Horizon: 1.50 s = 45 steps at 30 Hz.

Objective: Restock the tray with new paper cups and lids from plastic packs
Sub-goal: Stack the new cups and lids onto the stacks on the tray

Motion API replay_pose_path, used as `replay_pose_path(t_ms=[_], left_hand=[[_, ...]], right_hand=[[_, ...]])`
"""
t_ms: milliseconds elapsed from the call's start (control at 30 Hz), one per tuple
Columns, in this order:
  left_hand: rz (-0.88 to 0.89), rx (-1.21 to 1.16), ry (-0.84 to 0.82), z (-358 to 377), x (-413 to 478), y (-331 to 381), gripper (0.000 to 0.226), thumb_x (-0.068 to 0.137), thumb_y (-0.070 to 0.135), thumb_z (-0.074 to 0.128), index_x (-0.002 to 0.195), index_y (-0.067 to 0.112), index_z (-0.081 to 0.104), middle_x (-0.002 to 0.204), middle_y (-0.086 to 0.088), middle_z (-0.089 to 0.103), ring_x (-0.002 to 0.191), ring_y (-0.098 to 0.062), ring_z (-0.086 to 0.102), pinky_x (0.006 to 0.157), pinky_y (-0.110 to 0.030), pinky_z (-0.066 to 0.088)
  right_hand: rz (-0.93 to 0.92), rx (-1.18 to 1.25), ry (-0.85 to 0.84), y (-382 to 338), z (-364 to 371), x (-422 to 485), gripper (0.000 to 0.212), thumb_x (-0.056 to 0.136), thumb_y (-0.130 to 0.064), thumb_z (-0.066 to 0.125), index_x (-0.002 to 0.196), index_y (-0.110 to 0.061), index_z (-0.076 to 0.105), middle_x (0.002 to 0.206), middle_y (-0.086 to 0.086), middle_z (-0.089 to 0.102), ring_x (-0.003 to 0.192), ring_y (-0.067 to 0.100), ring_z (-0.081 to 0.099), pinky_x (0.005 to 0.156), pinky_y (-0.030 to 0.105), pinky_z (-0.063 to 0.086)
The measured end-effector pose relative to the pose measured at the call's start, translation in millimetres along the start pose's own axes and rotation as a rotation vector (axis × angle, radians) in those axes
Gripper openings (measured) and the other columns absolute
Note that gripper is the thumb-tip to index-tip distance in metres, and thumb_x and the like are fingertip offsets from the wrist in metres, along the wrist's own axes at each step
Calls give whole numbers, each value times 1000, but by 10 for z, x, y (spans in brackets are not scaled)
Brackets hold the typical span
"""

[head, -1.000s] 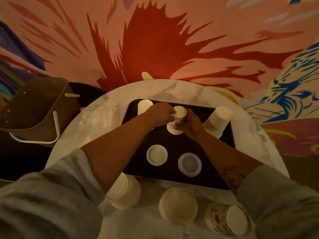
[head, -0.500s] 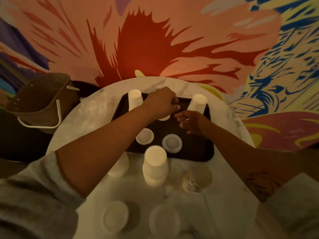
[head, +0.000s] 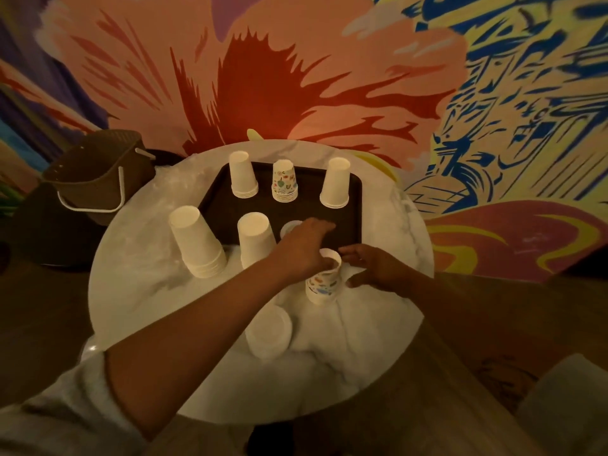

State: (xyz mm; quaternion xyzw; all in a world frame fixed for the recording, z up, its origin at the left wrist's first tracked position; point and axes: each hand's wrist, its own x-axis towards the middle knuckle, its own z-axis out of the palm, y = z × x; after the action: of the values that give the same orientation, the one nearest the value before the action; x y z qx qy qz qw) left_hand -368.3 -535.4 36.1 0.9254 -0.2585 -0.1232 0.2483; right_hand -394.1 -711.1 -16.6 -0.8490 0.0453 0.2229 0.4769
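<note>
1. Grips the held printed stack [head: 324,284] with the left hand [head: 301,250]: fingers [head: 312,255] curled round its upturned top. Probably taken so high because the top is the narrow end and easy to close on.
2. Holds the right hand [head: 375,266] spread and relaxed just right of that stack, with nothing in it. Touching or only very near: impossible to tell. Looks placed there to steady the stack.
3. Stands this stack rim down on the desk [head: 141,291], just short of the near edge of the tray [head: 309,212], so not yet restocked.
4. Beyond the fingers, along the far side of the tray, shows a row of three: a plain stack [head: 243,174], the far printed stack [head: 284,181], a second plain stack [head: 335,182]. All rim down, likely to keep the insides clean.
5. Just left of the fingers, shows another plain stack [head: 256,240] at the near tray edge; on it or off it, not clear. Behind the left hand, a lid [head: 289,227] on the tray, half hidden.
6. Further left, on the desk, a taller stack [head: 197,246].
7. Nearer than the fingers, a pile of lids [head: 268,332] on the desk, waiting. Wrapped or not, hard to say.
8. Calls next, probably, for a lift over the tray edge; with a grip so high, a risk of the lower cups slipping out.
</note>
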Motion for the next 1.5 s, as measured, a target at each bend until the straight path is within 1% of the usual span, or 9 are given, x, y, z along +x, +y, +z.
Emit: replay_pose_path(t_ms=[133,267,400,600,867,1067,1367,1433,1500], left_hand=[[-187,-167,3,274,-99,-98,82,74,23,76,143,12,31,147,-8,37,134,-23,38,108,-34,34],[-230,-280,59,413,-138,-87,61,72,13,76,125,5,48,129,-11,55,119,-25,52,97,-31,40],[-262,-301,99,513,-97,-124,66,71,16,78,129,10,47,131,-8,55,119,-25,53,103,-37,41],[-222,-283,103,517,-50,-127,56,68,11,78,118,9,53,121,-8,59,111,-23,55,92,-32,43],[-177,-247,111,391,-3,-147,58,70,17,77,121,13,51,122,-5,59,112,-19,55,84,-25,43],[-135,-219,134,73,129,-84,54,68,25,77,116,18,52,117,0,60,105,-16,57,90,-36,51],[-86,-217,117,-604,480,-51,47,71,30,76,111,18,53,107,4,59,98,-13,58,87,-33,51],[-71,-225,116,-750,578,-102,47,72,31,76,112,18,54,106,5,59,99,-13,59,86,-32,51],[-43,-237,120,-884,687,-185,45,73,30,76,111,17,56,104,6,60,98,-13,59,86,-30,50]], right_hand=[[-108,19,74,106,233,-29,81,68,-3,79,137,-11,37,138,8,48,128,22,45,96,26,39],[-183,5,155,142,398,38,79,69,-12,81,135,-10,39,136,8,50,124,23,48,97,27,39],[-224,8,216,181,475,85,69,71,-15,79,130,-8,45,130,10,56,118,25,53,88,23,38],[-249,-1,262,218,455,100,65,68,-18,81,124,-8,49,123,8,60,104,16,55,82,21,39],[-260,71,240,117,355,93,62,67,-16,82,119,-8,50,119,7,61,105,18,57,81,24,45],[-292,51,224,-164,90,87,59,70,-13,79,121,-8,49,109,-1,58,97,10,54,73,14,44],[-310,76,238,-655,-296,304,55,72,-17,77,120,-7,51,123,7,62,112,23,58,98,43,48],[-319,99,249,-767,-337,396,55,72,-18,77,121,-8,52,121,7,62,111,22,60,95,42,50],[-341,110,275,-892,-362,506,54,73,-18,77,120,-9,52,120,5,63,106,17,61,87,31,53]])
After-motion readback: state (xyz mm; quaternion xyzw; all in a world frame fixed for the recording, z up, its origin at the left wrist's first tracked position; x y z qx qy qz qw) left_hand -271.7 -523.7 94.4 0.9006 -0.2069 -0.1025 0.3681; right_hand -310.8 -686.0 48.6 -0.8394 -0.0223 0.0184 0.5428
